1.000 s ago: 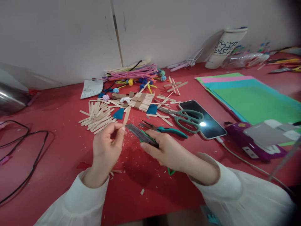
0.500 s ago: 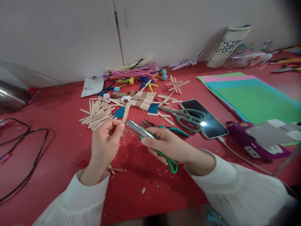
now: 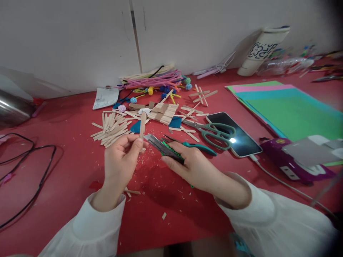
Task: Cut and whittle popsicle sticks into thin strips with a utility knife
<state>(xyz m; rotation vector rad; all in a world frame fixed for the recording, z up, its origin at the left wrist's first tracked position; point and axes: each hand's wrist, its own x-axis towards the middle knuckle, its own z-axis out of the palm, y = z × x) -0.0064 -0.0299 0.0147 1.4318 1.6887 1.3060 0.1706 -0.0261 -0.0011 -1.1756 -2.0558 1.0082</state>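
Note:
Between thumb and fingers, my left hand (image 3: 122,157) pinches a wooden craft stick (image 3: 143,125) that points up and away from me. My right hand (image 3: 190,162) is closed around a green utility knife (image 3: 168,151). The knife's blade is out, and its tip lies close beside the stick, just above my left fingertips; I cannot tell whether it touches. Behind my left hand spreads a pile of loose craft sticks (image 3: 112,128). Farther back sits a row of sticks joined side by side (image 3: 164,113). Small wood shavings are scattered below my hands.
Teal-handled pliers (image 3: 200,147) and green-handled scissors (image 3: 218,135) lie beyond my right hand, the scissors partly over a phone (image 3: 241,142). Coloured sheets (image 3: 289,107) and a purple power strip (image 3: 292,160) are to the right. Pipe cleaners (image 3: 152,81) lie against the wall; a black cable (image 3: 43,178) loops at left.
My right hand has turned the knife, so its green handle is now mostly hidden under the hand. The craft stick has tilted more upright in my left hand.

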